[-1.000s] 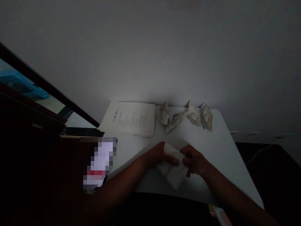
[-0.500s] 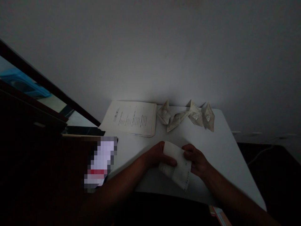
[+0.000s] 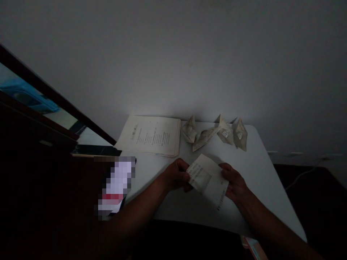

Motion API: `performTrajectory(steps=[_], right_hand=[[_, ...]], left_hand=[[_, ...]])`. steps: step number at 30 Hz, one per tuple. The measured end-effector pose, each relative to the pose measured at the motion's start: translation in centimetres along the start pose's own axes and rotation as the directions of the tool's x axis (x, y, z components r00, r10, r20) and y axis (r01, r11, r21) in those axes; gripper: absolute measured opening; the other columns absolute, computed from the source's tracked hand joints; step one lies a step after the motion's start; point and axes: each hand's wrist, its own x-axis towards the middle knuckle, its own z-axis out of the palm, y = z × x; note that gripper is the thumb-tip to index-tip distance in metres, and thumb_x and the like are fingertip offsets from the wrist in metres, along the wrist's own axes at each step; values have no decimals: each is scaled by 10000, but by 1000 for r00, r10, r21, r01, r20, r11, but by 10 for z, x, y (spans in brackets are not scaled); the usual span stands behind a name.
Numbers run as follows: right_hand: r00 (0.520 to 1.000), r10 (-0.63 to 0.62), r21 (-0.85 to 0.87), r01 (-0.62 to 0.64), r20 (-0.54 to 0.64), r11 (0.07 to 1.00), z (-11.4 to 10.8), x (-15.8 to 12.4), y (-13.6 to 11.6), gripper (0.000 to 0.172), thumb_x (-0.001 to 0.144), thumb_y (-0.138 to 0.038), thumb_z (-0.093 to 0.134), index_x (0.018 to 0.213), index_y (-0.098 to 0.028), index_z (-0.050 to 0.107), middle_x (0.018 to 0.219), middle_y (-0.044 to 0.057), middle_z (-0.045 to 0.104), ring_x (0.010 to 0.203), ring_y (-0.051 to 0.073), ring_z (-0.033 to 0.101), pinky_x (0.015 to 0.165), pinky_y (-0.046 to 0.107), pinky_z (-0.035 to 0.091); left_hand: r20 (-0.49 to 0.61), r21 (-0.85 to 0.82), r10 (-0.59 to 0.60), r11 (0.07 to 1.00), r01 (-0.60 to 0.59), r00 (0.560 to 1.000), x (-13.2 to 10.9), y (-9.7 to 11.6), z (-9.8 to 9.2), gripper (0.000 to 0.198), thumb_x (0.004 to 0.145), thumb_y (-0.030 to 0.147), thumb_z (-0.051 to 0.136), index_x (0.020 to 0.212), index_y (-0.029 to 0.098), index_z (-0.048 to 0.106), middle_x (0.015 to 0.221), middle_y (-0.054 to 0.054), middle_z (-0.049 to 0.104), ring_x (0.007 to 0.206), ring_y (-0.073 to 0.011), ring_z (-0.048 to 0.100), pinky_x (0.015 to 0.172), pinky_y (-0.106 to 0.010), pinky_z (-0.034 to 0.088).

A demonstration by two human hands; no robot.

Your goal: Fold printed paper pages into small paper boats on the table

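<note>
A folded sheet of printed paper is held above the front part of the white table. My left hand pinches its left edge, thumb on top. On the opposite side, my right hand is closed on the right edge, its thumb on the near face. Lines of print run along two of the sheet's edges. Behind my hands stand several folded paper boats, among them one at the left, a flatter one lying tilted and one at the far right.
A stack of printed sheets lies at the table's back left, against the wall. At the left edge is a phone, its screen blurred out. A blue object shows beyond the dark frame at far left.
The folded paper has turned and shifted slightly up and right, showing more print at its left. My left thumb has moved from the paper's middle to its left edge.
</note>
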Motion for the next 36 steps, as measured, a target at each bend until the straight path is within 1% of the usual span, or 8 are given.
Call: performTrajectory(steps=[4,7,9,13,18,23,28,36], right_hand=[[1000,-26,-22,26,-7,999,-1,-1,0,298,571,-412,767,679,-194,595,302,-124,303,224,27,200,240,159,258],[993,-94,-33,91,-76,995,-3,-1,-5,296,580,-426,758,637,-188,590,297,-119,287,230,29,206,243,162,263],[983,-138,-33,135,-118,990,-3,0,-9,301,580,-417,760,582,-187,567,290,-110,295,239,38,235,256,172,287],[976,-186,-76,178,-114,981,2,3,-10,334,584,-428,772,556,-182,548,322,-86,369,272,60,328,294,198,336],[966,-243,-379,193,-89,905,6,3,-1,395,684,-448,717,509,-168,500,393,-26,478,354,87,431,343,213,312],[971,-225,-593,134,-83,794,11,1,-1,434,697,-505,679,495,-159,511,395,-17,486,361,74,397,360,210,296],[994,-100,-582,54,-48,811,8,0,1,449,709,-525,655,498,-160,500,390,-38,439,352,66,358,352,206,261],[991,-132,-598,86,-33,797,2,1,2,437,753,-491,631,499,-156,511,392,-35,452,357,69,366,372,215,269]], left_hand=[[-18,-56,64,996,-65,998,1,0,0,515,490,515,792,373,135,466,322,29,407,247,-54,344,276,-185,261],[-63,-159,191,967,-199,979,1,7,1,567,546,530,760,370,162,366,303,51,352,263,-69,359,321,-210,324],[-102,-167,228,956,-243,968,2,11,2,554,581,544,734,409,167,366,337,49,375,305,-84,405,373,-231,371],[-144,35,123,992,-119,982,4,9,6,522,540,597,731,519,146,469,435,23,463,375,-83,438,410,-223,365],[-219,394,101,919,-7,970,7,-3,14,513,666,597,640,629,88,583,506,-19,521,419,-80,457,405,-202,346],[-297,454,139,891,11,945,4,0,16,429,727,515,628,692,88,612,528,-6,535,409,-66,443,397,-188,354],[-325,521,132,851,61,936,1,3,13,411,721,488,646,814,88,665,612,-26,614,480,-92,517,462,-199,407],[-357,593,265,805,-2,896,3,7,13,309,699,385,699,859,121,715,903,-85,715,802,-186,657,731,-291,504]])
